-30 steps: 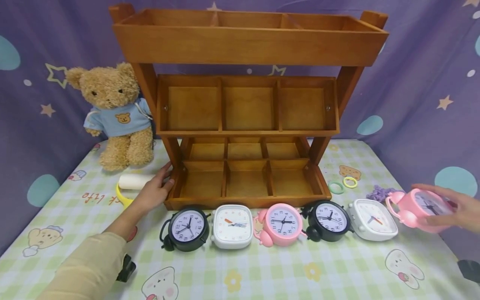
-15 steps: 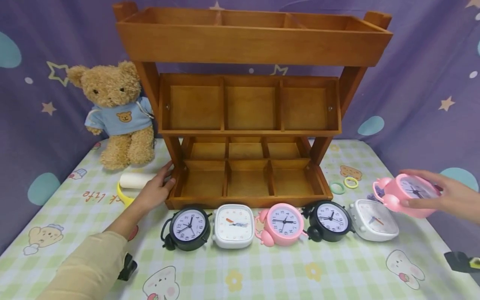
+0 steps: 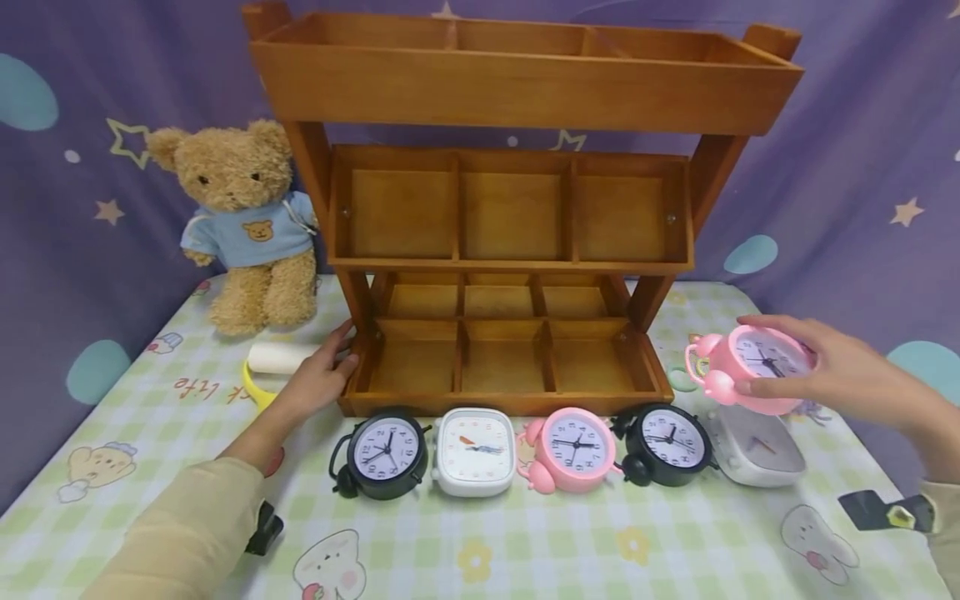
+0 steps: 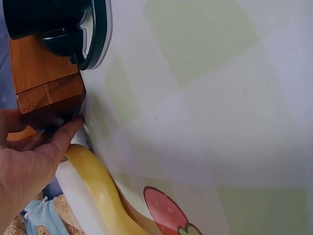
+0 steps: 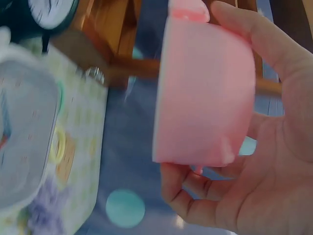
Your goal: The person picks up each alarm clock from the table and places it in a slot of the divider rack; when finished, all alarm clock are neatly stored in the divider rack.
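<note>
My right hand (image 3: 832, 371) grips a pink alarm clock (image 3: 750, 367) (image 5: 205, 93) in the air, above a white square clock (image 3: 757, 450) at the right end of the row. My left hand (image 3: 318, 379) (image 4: 29, 161) rests with fingers against the bottom left corner of the wooden shelf rack (image 3: 510, 208) (image 4: 44, 93). Along the rack's front lie a black clock (image 3: 382, 454), a white clock (image 3: 475, 450), a pink clock (image 3: 572, 447) and another black clock (image 3: 666, 443).
A teddy bear (image 3: 243, 221) sits at the back left. A white roll (image 3: 273, 358) and a yellow ring (image 3: 255, 387) (image 4: 102, 196) lie by my left hand. Small hair rings (image 3: 678, 379) lie right of the rack. A purple curtain hangs behind.
My right hand has lifted the pink clock off the table at the far right and carried it left and up, over the white clock. The left hand has stayed on the rack.
</note>
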### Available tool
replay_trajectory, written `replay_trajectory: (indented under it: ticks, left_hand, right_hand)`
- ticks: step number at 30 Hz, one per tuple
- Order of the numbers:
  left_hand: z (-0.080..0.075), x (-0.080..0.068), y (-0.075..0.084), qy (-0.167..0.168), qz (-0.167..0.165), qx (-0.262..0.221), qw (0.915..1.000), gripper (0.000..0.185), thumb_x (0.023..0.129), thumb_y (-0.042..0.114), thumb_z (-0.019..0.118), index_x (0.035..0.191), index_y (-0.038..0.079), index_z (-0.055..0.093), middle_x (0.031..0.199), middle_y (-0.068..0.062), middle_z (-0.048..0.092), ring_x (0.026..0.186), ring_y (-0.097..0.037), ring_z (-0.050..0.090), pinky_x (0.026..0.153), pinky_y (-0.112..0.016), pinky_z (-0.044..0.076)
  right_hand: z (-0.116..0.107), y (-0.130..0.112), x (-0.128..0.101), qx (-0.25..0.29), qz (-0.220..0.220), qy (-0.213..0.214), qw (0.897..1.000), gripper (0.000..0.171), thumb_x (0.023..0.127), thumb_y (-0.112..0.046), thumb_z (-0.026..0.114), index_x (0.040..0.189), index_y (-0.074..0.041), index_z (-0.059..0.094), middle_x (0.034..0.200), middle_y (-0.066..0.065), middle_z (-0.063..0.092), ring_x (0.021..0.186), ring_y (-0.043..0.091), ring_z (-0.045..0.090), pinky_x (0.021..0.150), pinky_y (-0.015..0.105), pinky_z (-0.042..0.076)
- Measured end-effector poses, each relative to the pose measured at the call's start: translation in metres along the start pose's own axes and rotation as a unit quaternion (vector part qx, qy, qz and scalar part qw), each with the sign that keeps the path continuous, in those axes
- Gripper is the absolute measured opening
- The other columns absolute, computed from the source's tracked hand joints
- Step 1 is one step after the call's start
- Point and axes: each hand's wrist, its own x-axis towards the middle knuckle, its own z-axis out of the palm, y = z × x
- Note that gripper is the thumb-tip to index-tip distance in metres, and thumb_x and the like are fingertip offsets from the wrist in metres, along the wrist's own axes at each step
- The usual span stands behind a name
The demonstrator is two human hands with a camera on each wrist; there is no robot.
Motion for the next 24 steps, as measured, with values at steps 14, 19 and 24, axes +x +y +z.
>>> replay_trajectory:
  ticks: [14,19,24]
  left_hand:
    - [0.0,0.001,0.001,0.004,-0.006,-0.009,0.9999,0.061,0.105,0.006,0.044,0.158,-0.009,0.016,0.146,-0.042,0.039,0.129,-0.056,0.047,0.108,-0.062,0.037]
    - [0.0,0.002,0.002,0.004,-0.008,-0.016,0.9998,0.061,0.105,0.005,0.044,0.158,-0.009,0.016,0.146,-0.042,0.039,0.129,-0.055,0.048,0.109,-0.062,0.037]
    - [0.0,0.002,0.002,0.0,-0.012,-0.017,0.9998,0.062,0.105,0.006,0.044,0.158,-0.008,0.016,0.146,-0.042,0.039,0.129,-0.056,0.047,0.109,-0.062,0.037]
  right_hand:
    - [0.04,-0.091,0.035,0.019,-0.06,0.025,0.998,0.083,0.079,-0.048,0.085,0.146,-0.011,0.053,0.13,0.019,0.058,0.114,0.036,0.052,0.084,0.053,0.05]
    - [0.056,-0.118,0.048,0.025,-0.054,0.01,0.998,0.086,0.078,-0.053,0.083,0.146,-0.012,0.052,0.13,0.021,0.056,0.112,0.038,0.054,0.086,0.057,0.052]
    - [0.074,-0.141,0.059,0.04,-0.067,0.0,0.997,0.087,0.077,-0.056,0.083,0.145,-0.012,0.053,0.128,0.019,0.057,0.112,0.036,0.056,0.089,0.056,0.051]
